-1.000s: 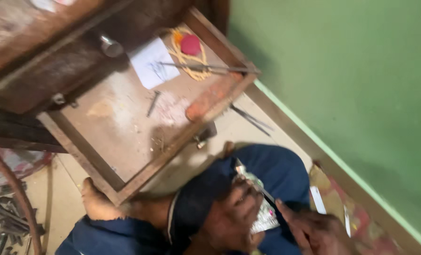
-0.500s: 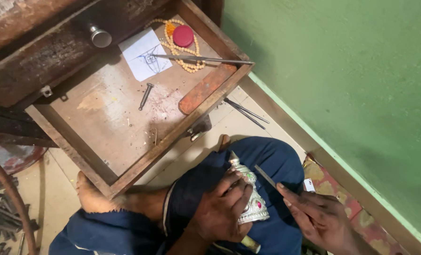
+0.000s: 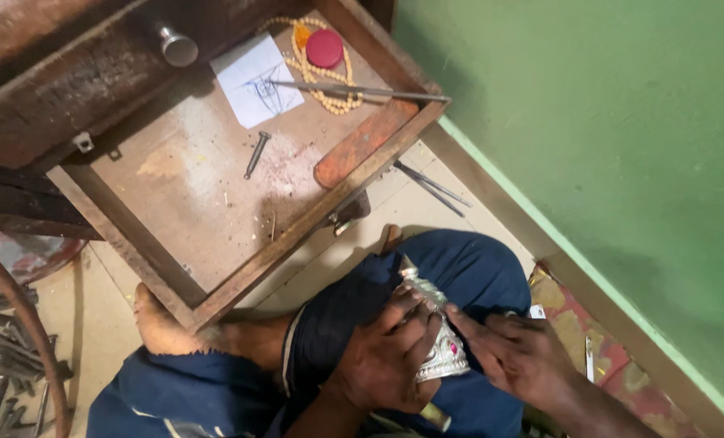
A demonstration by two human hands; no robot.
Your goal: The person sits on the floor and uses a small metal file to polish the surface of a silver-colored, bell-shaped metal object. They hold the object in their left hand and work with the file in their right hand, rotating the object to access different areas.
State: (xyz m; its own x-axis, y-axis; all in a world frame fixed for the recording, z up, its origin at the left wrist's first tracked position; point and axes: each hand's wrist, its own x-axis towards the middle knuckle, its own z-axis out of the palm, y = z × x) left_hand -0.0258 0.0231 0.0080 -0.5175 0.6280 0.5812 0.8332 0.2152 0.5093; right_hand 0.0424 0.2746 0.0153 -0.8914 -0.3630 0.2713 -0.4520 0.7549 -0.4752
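Item: small silver ornament (image 3: pixel 437 341), embossed, crown-like, with one pink stone set low on its face. It rests on the knee of the blue trousers (image 3: pixel 467 276), below the near edge of the open wooden drawer (image 3: pixel 240 276).

Risks, as judged: the ornament sits on a rounded, soft knee, so a loosened grip could let it roll off to the floor. Fingertips pressing on thin embossed metal could dent it. The stone lies close to the fingers and could be knocked or scratched.

Appearance: bright, pale metal, raised patterning, tapering toward the upper end; the lower part is hidden by fingers.

Left hand (image 3: pixel 386 357): closed around the ornament from the left side, fingers wrapped over its face.
Right hand (image 3: pixel 512 353): fingertips touching the ornament's right edge, fingers pinched together; whether they hold a small tool cannot be told.

Drawer contents: a sheet of paper with a sketch (image 3: pixel 258 79) near the far edge, bead string (image 3: pixel 317 77) and red round lid (image 3: pixel 324 48) at the far corner, long metal rod (image 3: pixel 354 89) across them, a nail (image 3: pixel 256 154) mid-floor, reddish wooden handle (image 3: pixel 354 146) along the right edge.
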